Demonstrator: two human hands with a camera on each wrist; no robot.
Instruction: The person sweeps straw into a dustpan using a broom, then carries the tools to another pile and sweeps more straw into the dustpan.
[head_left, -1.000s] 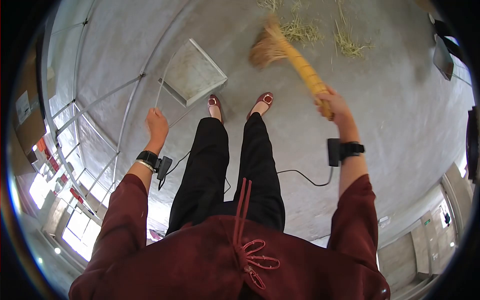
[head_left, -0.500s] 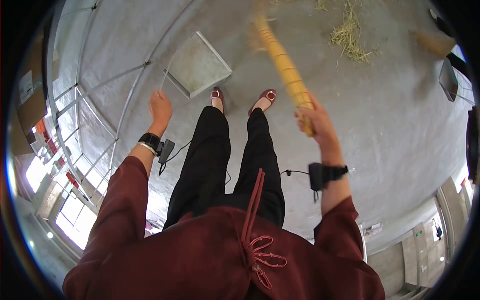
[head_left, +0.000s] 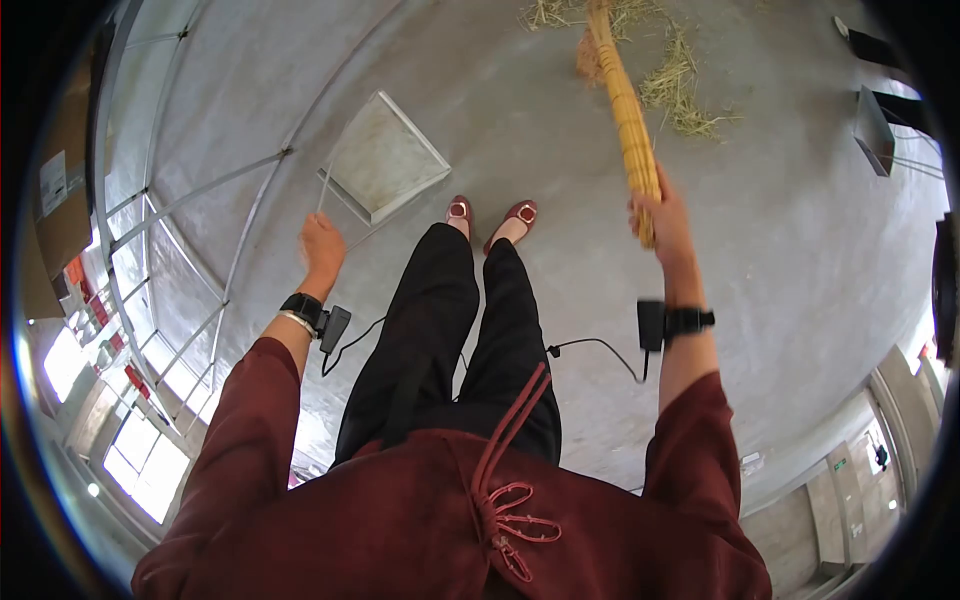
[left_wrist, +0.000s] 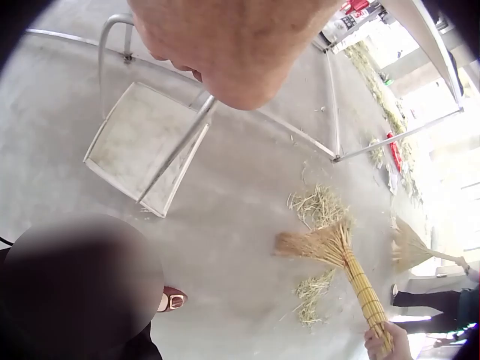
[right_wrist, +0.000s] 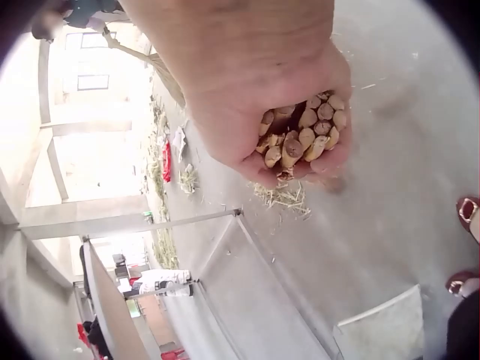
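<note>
My right hand [head_left: 665, 215] grips the bundled stalk handle of a straw broom [head_left: 625, 105], which points away over the floor. The cut stalk ends [right_wrist: 306, 139] poke out of the fist in the right wrist view. In the left wrist view the spread bristles [left_wrist: 311, 244] lie among loose straw [left_wrist: 319, 206]. With my left hand [head_left: 321, 250] I hold the thin metal handle of a dustpan [head_left: 385, 160]. The pan is close over the floor ahead of my left foot, its tray bare of straw.
More loose straw [head_left: 680, 90] is scattered at the front right. A metal tube frame [head_left: 215, 195] stands to the left, with cardboard boxes [head_left: 65, 200] beyond. Another person's dark legs [head_left: 895, 105] and dustpan [head_left: 873, 135] are at the far right; their broom [left_wrist: 409, 247] shows too.
The broom first swung back left with its head lifting toward the top edge, then came right to the straw. My feet have drawn closer together. The dustpan stays in my left hand.
</note>
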